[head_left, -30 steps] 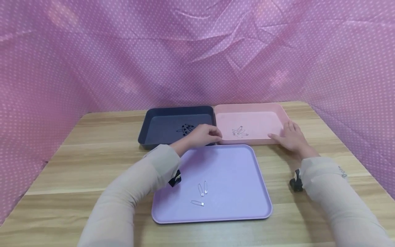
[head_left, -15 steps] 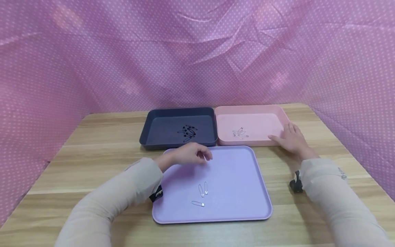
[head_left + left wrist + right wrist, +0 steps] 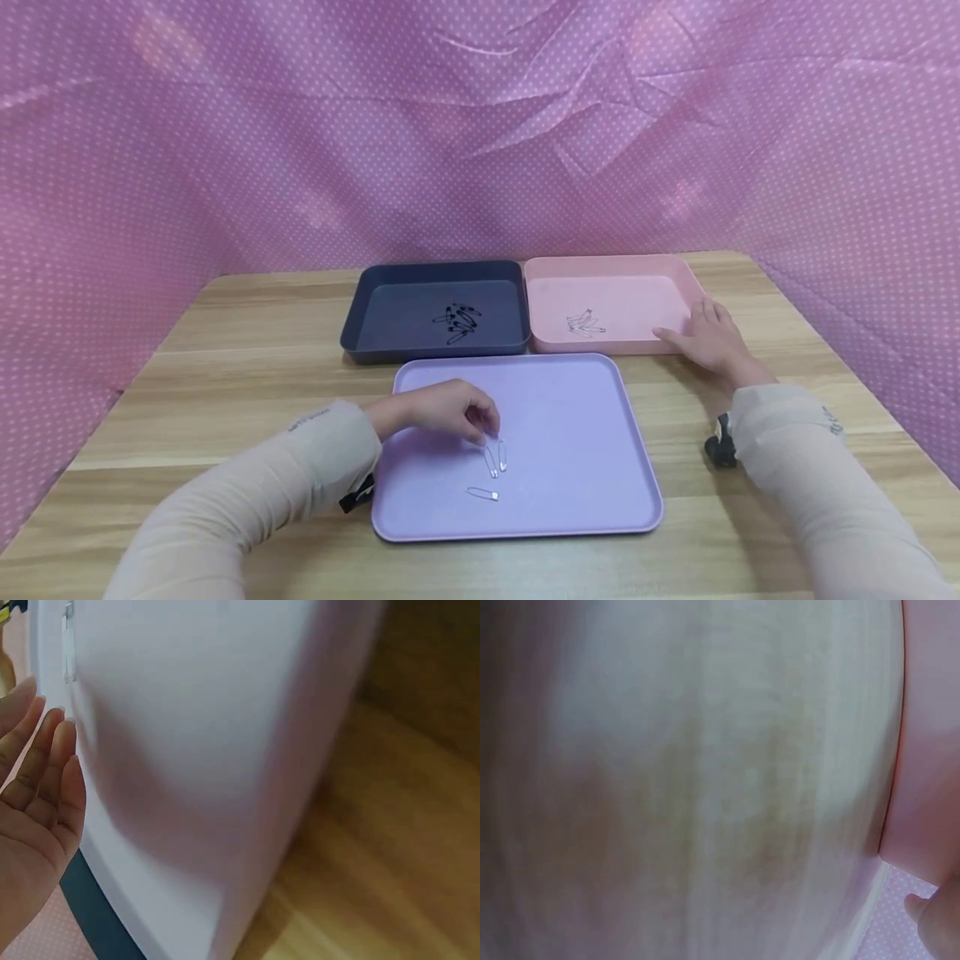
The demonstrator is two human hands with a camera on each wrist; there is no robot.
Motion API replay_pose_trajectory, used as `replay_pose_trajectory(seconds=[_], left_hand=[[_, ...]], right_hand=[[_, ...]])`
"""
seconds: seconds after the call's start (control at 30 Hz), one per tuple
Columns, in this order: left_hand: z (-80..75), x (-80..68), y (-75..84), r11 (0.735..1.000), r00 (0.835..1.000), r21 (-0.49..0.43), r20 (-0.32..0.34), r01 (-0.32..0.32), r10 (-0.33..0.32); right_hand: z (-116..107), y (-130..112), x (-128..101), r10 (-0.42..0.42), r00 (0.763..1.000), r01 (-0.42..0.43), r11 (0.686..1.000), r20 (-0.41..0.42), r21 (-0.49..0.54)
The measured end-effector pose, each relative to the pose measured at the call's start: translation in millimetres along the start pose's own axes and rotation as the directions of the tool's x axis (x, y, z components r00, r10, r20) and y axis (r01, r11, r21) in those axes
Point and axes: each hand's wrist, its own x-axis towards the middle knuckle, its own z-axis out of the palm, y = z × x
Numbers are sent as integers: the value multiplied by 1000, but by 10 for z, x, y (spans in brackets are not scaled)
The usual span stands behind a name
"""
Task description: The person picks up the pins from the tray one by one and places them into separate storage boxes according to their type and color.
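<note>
Three silver safety pins [image 3: 492, 467] lie on a flat lilac tray [image 3: 570, 467] in front of me. My left hand [image 3: 483, 429] hovers over the upper two pins with its fingers curved down, holding nothing. In the left wrist view its fingers [image 3: 52, 765] look nearly straight above the lilac tray [image 3: 195, 750]. My right hand [image 3: 701, 329] rests flat on the table, touching the front right corner of the pink tray [image 3: 637, 292]. Several silver pins [image 3: 583, 323] lie in that tray. A dark tray [image 3: 397, 317] to its left holds several black pins [image 3: 457, 321].
The wooden table [image 3: 247, 358] is walled in by pink dotted cloth [image 3: 480, 133] at the back and both sides. A black wrist device [image 3: 720, 450] sits under my right sleeve. The right wrist view is blurred, showing table and the pink tray's edge [image 3: 930, 750].
My left hand has drawn back from the front edge of the dark tray, toward me across the lilac tray, and come down over the silver pins. My right hand has stayed put.
</note>
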Motion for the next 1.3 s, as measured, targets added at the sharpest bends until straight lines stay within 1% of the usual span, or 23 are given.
replay_pose_trajectory(seconds=[0.17, 0.3, 0.43, 0.57, 0.83, 0.9, 1.1, 1.2, 1.3], left_hand=[[25, -71, -47, 1000, 999, 20, 37, -2, 1], [20, -129, -56, 997, 997, 68, 71, -41, 36], [41, -132, -65, 991, 994, 118, 98, -61, 50], [68, -133, -109, 986, 991, 148, 121, -73, 55], [96, -159, -191, 973, 981, 183, 160, -142, 113], [94, -156, -186, 970, 979, 197, 170, -144, 111], [78, -152, -200, 967, 977, 224, 197, -121, 76], [67, -156, -195, 972, 978, 207, 197, -109, 68], [56, -145, -185, 975, 980, 185, 180, -118, 85]], right_hand=[[43, -80, -81, 28, 1000, -28, 1000, -11, 4], [80, -149, -153, 48, 998, -48, 999, -27, 7], [114, -166, -182, 56, 998, -56, 998, -39, -2], [150, -185, -205, 60, 997, -60, 998, -46, -7], [224, -213, -257, 71, 995, -72, 997, -63, -14], [230, -206, -261, 69, 995, -71, 997, -66, -16], [249, -196, -272, 76, 995, -76, 997, -71, -2], [263, -191, -273, 76, 995, -76, 997, -71, -3], [276, -183, -277, 72, 994, -73, 997, -77, -12]])
